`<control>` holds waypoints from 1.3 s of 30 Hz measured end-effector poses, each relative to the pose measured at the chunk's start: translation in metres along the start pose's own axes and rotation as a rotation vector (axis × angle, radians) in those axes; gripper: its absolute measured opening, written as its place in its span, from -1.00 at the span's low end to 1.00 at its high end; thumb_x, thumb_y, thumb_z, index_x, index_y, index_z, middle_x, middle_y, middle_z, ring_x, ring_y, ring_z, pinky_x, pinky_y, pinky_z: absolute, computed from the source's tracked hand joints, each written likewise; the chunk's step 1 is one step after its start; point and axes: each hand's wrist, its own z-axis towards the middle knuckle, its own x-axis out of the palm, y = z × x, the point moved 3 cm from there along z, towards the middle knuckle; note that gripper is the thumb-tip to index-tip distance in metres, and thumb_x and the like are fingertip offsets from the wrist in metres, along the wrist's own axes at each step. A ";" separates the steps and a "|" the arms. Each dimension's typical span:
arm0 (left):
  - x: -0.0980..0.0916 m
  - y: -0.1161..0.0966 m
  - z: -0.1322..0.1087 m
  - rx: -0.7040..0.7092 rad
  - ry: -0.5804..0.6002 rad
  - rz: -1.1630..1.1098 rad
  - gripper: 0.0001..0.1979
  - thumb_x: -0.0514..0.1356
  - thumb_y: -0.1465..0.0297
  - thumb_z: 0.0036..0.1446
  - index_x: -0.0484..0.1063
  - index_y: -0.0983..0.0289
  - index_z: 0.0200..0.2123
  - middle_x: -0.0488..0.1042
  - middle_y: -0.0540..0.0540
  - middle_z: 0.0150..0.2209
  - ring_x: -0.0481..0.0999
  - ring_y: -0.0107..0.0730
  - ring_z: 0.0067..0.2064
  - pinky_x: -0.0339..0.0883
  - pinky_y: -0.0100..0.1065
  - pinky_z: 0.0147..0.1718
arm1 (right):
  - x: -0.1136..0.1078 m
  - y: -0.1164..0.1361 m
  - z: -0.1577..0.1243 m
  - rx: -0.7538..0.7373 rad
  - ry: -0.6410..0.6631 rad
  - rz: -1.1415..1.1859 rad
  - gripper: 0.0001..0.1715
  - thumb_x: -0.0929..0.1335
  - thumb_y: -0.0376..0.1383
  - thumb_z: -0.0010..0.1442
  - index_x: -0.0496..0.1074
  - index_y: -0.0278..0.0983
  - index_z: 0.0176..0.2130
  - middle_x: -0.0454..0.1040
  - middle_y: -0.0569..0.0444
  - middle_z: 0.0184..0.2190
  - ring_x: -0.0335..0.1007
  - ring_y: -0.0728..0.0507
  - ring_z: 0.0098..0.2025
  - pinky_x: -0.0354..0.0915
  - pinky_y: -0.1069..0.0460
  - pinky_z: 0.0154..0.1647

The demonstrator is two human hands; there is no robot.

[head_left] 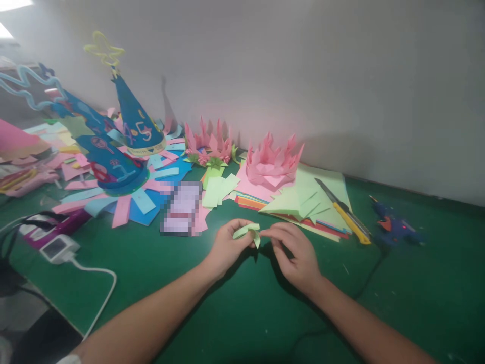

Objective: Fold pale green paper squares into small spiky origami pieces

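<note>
Light green folded paper is pinched between the thumb and fingers of my left hand. One strip of it sticks out across the fingers and a pointed end hangs down. My right hand is just to the right, its index finger stretched to the paper's edge and its thumb apart from the fingers. Whether that fingertip touches the paper I cannot tell. Behind my hands lie light green paper slips and a stack of coloured sheets. A pink folded-paper crown stands on the stack.
A yellow utility knife lies across the sheets, blade pointing away. Right of it is a blue glue gun with a cord. A blurred-out phone-like object, blue cone hats, another pink crown and a white cable are left.
</note>
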 end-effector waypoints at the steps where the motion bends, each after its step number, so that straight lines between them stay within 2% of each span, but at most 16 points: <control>1: 0.000 0.001 0.001 -0.005 -0.007 -0.007 -0.76 0.31 0.33 -0.09 0.44 0.34 -0.35 0.45 -0.03 -0.53 0.40 -0.57 -0.53 0.27 -0.50 -0.45 | 0.000 0.000 0.000 -0.007 0.000 -0.008 -0.66 0.20 -0.46 0.19 0.43 -0.18 -0.13 0.44 0.01 -0.28 0.37 -0.14 -0.22 0.33 -0.05 -0.22; 6: 0.000 0.007 0.003 -0.007 -0.017 -0.061 -0.68 0.35 0.30 -0.12 0.48 0.36 -0.29 0.52 0.04 -0.40 0.47 -0.54 -0.47 0.38 -0.45 -0.37 | -0.003 -0.001 0.000 0.002 0.011 -0.042 -0.64 0.18 -0.42 0.23 0.43 -0.18 -0.07 0.40 -0.01 -0.23 0.34 -0.15 -0.17 0.30 -0.07 -0.18; 15: 0.000 0.008 0.002 0.094 0.017 0.039 -0.62 0.26 0.23 0.02 0.44 0.36 -0.14 0.55 0.13 -0.34 0.53 -0.42 -0.36 0.42 -0.36 -0.28 | 0.000 -0.002 0.000 0.048 0.013 -0.092 -0.67 0.19 -0.33 0.25 0.39 -0.24 -0.03 0.34 -0.05 -0.16 0.28 -0.19 -0.09 0.26 -0.11 -0.10; 19: -0.001 0.010 0.004 0.095 0.019 0.042 -0.59 0.24 0.19 0.04 0.44 0.37 -0.13 0.55 0.13 -0.37 0.53 -0.40 -0.35 0.42 -0.34 -0.26 | 0.001 -0.003 -0.001 0.009 0.038 -0.201 -0.65 0.20 -0.32 0.25 0.41 -0.24 -0.01 0.31 -0.08 -0.09 0.24 -0.22 -0.04 0.22 -0.15 -0.06; 26: -0.002 0.012 0.005 0.091 0.007 0.009 -0.64 0.24 0.21 0.04 0.45 0.33 -0.15 0.54 0.10 -0.30 0.53 -0.44 -0.34 0.42 -0.37 -0.23 | 0.001 0.006 0.001 -0.052 0.099 -0.378 -0.62 0.21 -0.29 0.25 0.42 -0.16 0.02 0.29 -0.07 0.01 0.18 -0.26 0.02 0.14 -0.20 0.01; 33: -0.002 0.010 0.004 0.084 0.012 -0.050 -0.60 0.27 0.22 0.00 0.45 0.31 -0.11 0.52 0.08 -0.24 0.51 -0.48 -0.36 0.41 -0.38 -0.25 | 0.004 0.008 0.000 0.001 0.107 -0.358 -0.62 0.18 -0.29 0.27 0.44 -0.16 0.00 0.29 -0.06 0.02 0.16 -0.25 0.05 0.13 -0.19 0.04; 39: -0.001 0.009 0.005 0.072 0.004 -0.092 -0.61 0.29 0.22 -0.02 0.45 0.34 -0.15 0.52 0.08 -0.30 0.51 -0.45 -0.34 0.41 -0.34 -0.21 | 0.005 0.008 -0.002 0.048 0.084 -0.323 -0.62 0.16 -0.30 0.28 0.43 -0.23 -0.03 0.31 -0.08 0.00 0.18 -0.25 0.04 0.15 -0.20 0.03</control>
